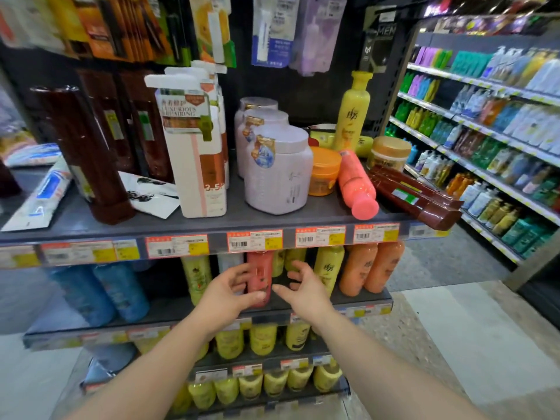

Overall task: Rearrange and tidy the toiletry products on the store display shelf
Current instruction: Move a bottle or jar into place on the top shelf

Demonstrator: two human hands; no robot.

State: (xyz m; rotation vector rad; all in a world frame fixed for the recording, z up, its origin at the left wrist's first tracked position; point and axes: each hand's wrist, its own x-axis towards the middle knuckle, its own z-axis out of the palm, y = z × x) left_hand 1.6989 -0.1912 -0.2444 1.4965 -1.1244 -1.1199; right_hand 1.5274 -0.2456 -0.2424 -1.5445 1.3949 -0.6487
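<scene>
Both hands are reached toward the second shelf. The left hand is curled round the red bottle, thumb across its front near the base, fingers on its left side. The right hand is spread, fingers loosely bent, just right of that bottle and apparently not touching it. A yellow bottle stands just right of the right hand, with orange bottles beyond; another yellow bottle stands left of the left hand.

The step in hand seems to be straightening or shifting the red bottle within its row. The next move likely calls for the right hand to be closed onto the bottle's other side, so that it can be squared up without the neighbours being knocked.

Above the hands, on the top shelf, more work is left: a pink bottle lies on its side, and a brown bottle lies with its end over the edge.
</scene>
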